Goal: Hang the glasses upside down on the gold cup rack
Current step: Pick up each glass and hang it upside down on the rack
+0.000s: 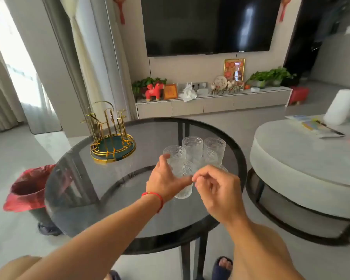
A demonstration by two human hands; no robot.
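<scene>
A round dark glass counter [85, 190] carries all the things of the task. The gold cup rack [112, 136] stands near its far left edge, upright, on a round tray base with a green floor and a gold rim. Its wire hooks carry no glass.

The glasses [192, 150] are clear, with a pressed pattern, and they stand mouth up in a tight group to the right of the rack, well apart from it. At least five can be counted; the hands partly hide the nearer ones.

The left hand [166, 179], with a red string bracelet [155, 197] on its wrist, is at the near left side of the group. Its fingers curl around the leftmost glass [175, 158] and the thumb lies across the front of a nearer glass, so the hand seems to be closing on a glass, but I cannot tell which one it really grips. The right hand [216, 190] is just beside it, at the near right side of the group, with the fingers loosely bent and the thumb and forefinger almost pinched together. It holds nothing that can be seen.
</scene>
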